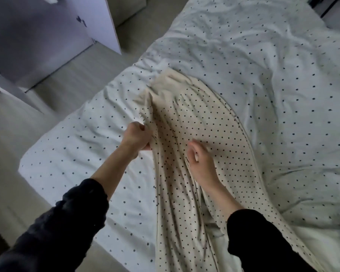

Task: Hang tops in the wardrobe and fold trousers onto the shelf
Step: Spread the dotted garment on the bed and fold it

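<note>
We see a cream garment (196,122) with small dark dots lying lengthwise on the bed (71,138), running from the near edge at the bottom of the view up toward the middle; whether it is a top or trousers we cannot tell. Its left edge is bunched and lifted where the left hand (136,137) grips it, fingers curled tight round a fold of the cloth. The right hand (199,159) rests on the middle of the garment, fingers loosely spread and relaxed, holding nothing. Both forearms come from dark sleeves (63,218) pushed up. Under the garment we see a white cover with dark dots, rumpled on the right side. Beyond the bed's left corner stands a white wardrobe door (106,24) over a pale floor (71,75)
</note>
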